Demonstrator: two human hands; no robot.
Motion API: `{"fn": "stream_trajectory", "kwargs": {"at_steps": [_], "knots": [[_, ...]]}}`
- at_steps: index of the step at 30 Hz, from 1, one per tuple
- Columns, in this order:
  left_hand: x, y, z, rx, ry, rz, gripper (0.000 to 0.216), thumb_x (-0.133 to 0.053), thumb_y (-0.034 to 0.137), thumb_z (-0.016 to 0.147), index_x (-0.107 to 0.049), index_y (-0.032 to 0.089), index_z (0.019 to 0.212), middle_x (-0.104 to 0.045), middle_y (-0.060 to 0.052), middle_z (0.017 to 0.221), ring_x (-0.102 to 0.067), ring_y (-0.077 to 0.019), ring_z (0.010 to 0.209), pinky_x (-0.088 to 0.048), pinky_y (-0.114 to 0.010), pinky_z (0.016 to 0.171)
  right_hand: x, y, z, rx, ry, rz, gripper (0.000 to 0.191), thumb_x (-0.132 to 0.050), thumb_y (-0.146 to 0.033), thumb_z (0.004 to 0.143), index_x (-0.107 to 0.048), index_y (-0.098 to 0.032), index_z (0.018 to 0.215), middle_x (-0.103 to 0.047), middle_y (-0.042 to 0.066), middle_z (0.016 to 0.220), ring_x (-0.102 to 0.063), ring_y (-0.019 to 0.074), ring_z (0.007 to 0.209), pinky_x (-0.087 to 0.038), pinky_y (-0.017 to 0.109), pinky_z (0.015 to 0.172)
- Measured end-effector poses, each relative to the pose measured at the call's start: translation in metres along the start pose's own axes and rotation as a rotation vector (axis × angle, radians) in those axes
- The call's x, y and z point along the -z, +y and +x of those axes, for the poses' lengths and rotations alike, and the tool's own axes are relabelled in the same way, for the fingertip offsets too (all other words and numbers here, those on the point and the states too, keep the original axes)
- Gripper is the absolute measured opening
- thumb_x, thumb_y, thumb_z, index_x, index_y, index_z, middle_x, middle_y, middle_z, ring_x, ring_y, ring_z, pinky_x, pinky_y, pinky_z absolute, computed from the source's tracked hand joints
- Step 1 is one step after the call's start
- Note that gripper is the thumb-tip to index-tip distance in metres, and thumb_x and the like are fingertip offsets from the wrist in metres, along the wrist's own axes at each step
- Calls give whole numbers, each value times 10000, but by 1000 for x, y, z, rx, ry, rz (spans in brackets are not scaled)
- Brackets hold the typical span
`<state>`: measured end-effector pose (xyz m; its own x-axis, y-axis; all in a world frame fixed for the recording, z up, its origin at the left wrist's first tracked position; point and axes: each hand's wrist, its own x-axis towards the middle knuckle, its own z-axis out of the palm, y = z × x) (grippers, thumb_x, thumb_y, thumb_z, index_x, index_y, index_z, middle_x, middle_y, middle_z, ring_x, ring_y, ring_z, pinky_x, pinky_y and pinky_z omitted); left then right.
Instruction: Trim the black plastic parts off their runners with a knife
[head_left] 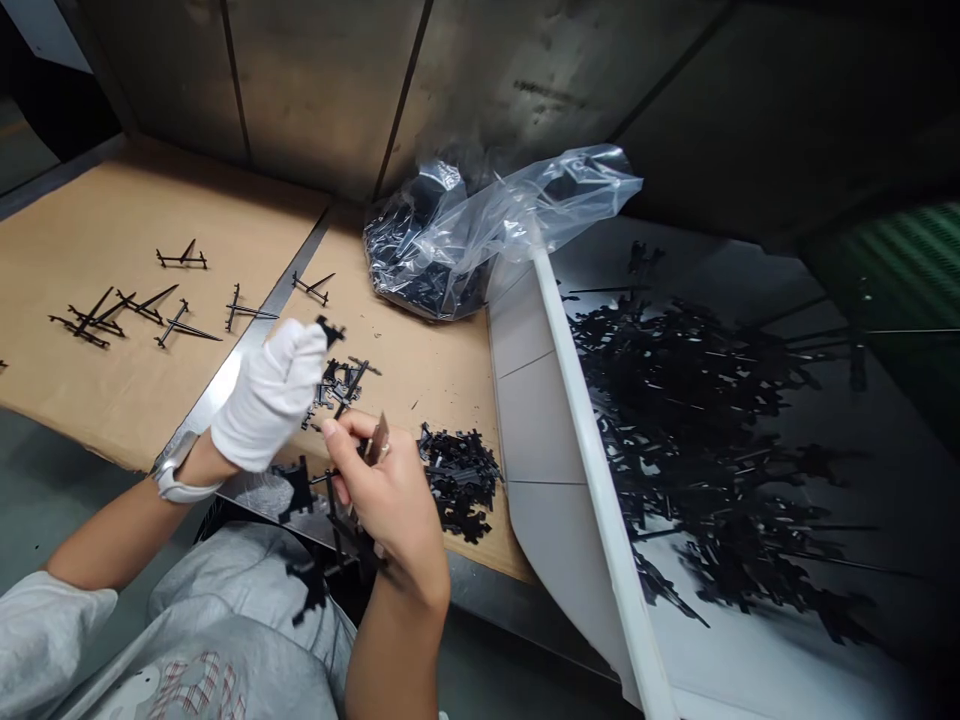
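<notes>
My left hand (274, 395), in a white glove, is closed with a small black plastic piece (330, 332) poking out past its fingertips. My bare right hand (394, 500) grips a black plastic sprue (330, 490); jagged flat parts (298, 490) still hang from its runners over my lap. A small flat metal blade (381, 438) sticks up from the same hand, its handle hidden by the fingers. Beyond the right hand lie loose small black pieces (341, 382). Right beside it sits a denser pile of black jagged parts (461, 480).
Several bare black runners (180, 325) lie on the brown board (97, 220) to the left. A clear plastic bag (450, 240) of black parts stands at the back. On the right, a white bin wall (592, 440) rises beside a large heap of black sprues (697, 420).
</notes>
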<state>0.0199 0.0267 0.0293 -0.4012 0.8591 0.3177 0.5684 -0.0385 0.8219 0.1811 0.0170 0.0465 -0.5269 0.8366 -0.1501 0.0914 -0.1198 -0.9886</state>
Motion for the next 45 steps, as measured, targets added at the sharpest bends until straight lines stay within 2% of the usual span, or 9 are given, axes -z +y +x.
{"fn": "stream_trajectory", "kwargs": {"at_steps": [3, 6, 9, 17, 25, 29, 35, 41, 45], "knots": [[12, -4, 10, 45, 71, 167, 335, -315, 452, 1047, -444, 217, 846, -588, -33, 774, -570, -170, 684, -483, -301, 710, 7, 3, -4, -19, 64, 8, 406, -580, -441, 943, -442, -252, 612, -393, -99, 450, -376, 79, 413, -299, 241, 454], [16, -9, 14, 9, -221, 332, 345, -300, 441, 1042, -531, 206, 938, -655, -68, 913, -636, -207, 827, -465, -321, 783, 10, 7, -3, -19, 75, 57, 404, -602, -475, 948, -475, -244, 641, -430, -93, 471, -419, 79, 413, -303, 234, 448], [13, -8, 12, -43, -510, 367, 346, -380, 447, 997, -589, 205, 867, -675, -67, 856, -644, -241, 832, -438, -348, 787, 9, 10, -2, -12, 48, 81, 372, -624, -462, 955, -518, -233, 682, -452, -92, 499, -449, 78, 433, -328, 226, 464], [22, 0, 17, -40, -704, 344, 427, -360, 509, 980, -643, 198, 906, -716, -66, 955, -658, -254, 916, -457, -379, 872, 11, 15, -3, -24, 73, 86, 361, -626, -503, 956, -581, -221, 736, -516, -69, 529, -482, 91, 455, -354, 226, 477], [24, -12, 22, 32, -618, 257, 337, -460, 364, 886, -725, 216, 1034, -775, -58, 1071, -709, -227, 1010, -555, -324, 975, 12, 16, 2, -30, 112, 82, 384, -625, -546, 946, -582, -224, 740, -519, -63, 512, -460, 100, 444, -350, 234, 465], [23, -10, 19, 65, -653, 229, 481, -565, 497, 876, -708, 200, 1225, -761, -72, 1241, -714, -266, 1150, -560, -379, 1078, 13, 14, 1, -34, 119, 77, 376, -620, -533, 943, -577, -224, 734, -480, -79, 479, -426, 96, 428, -355, 241, 471], [28, -8, 20, 17, -750, 247, 697, -302, 532, 958, -621, 131, 1430, -618, -137, 1500, -559, -329, 1438, -353, -568, 1301, 13, 13, 0, -42, 110, 84, 377, -614, -528, 959, -575, -221, 742, -477, -86, 492, -430, 90, 440, -355, 234, 475], [10, -13, 18, 214, -526, -122, 548, -603, 413, 863, -649, 109, 1317, -684, -169, 1386, -662, -300, 1313, -492, -488, 1235, 11, 14, -2, -42, 123, 83, 364, -616, -515, 978, -570, -230, 757, -495, -90, 534, -483, 95, 484, -408, 237, 540], [0, -9, 18, 362, -467, -420, 848, -745, 256, 693, -463, 96, 1476, -525, -212, 1566, -528, -322, 1476, -469, -502, 1258, 11, 13, -2, -44, 130, 62, 359, -614, -511, 982, -578, -231, 760, -502, -88, 532, -500, 102, 486, -415, 245, 549]]}}
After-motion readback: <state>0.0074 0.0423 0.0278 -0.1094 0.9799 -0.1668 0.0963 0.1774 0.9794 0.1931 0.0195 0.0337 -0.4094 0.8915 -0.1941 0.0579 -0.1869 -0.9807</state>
